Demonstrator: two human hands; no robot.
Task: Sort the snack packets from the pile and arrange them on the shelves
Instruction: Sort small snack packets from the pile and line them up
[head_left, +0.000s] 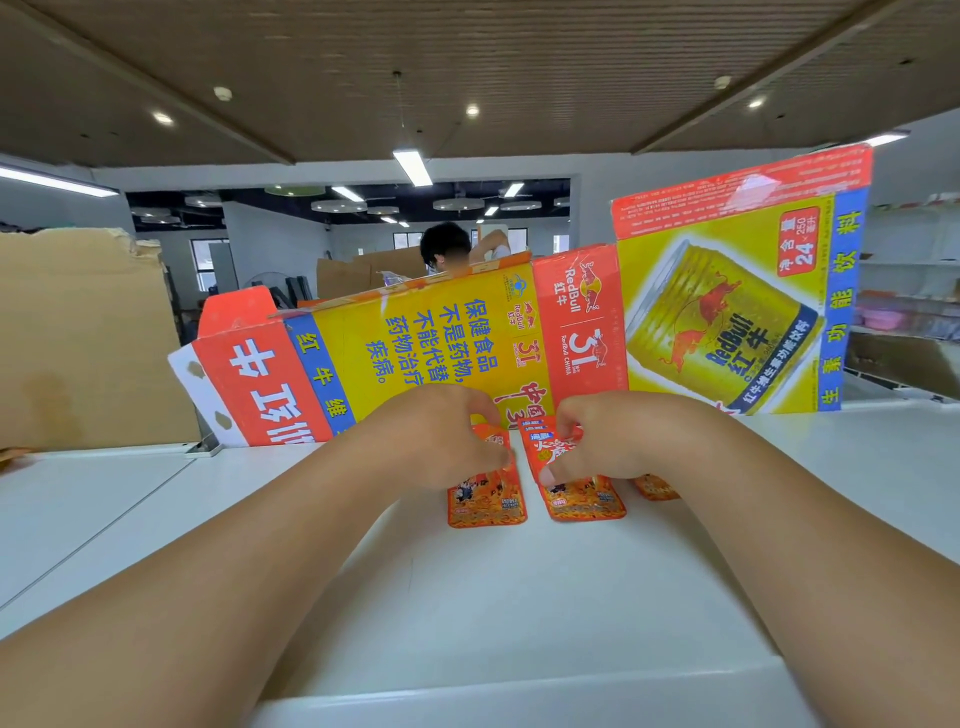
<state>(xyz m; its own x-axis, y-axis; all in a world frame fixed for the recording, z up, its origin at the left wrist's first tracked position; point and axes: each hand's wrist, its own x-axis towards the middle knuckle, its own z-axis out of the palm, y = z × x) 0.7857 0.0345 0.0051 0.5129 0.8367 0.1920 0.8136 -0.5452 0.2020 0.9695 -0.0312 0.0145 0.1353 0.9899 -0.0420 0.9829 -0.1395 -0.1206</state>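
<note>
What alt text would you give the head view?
Two bare hands each pinch an orange-red snack packet on a white table: the left hand holds the left packet, the right hand the middle packet. A third packet peeks out beside the right hand, and an unfolded Red Bull carton stands behind.

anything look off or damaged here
Yes: the flattened Red Bull carton stands on edge behind the packets, with its print running sideways and its edges torn. The brown cardboard at left has a ragged top edge. Nothing looks spilled.
</note>
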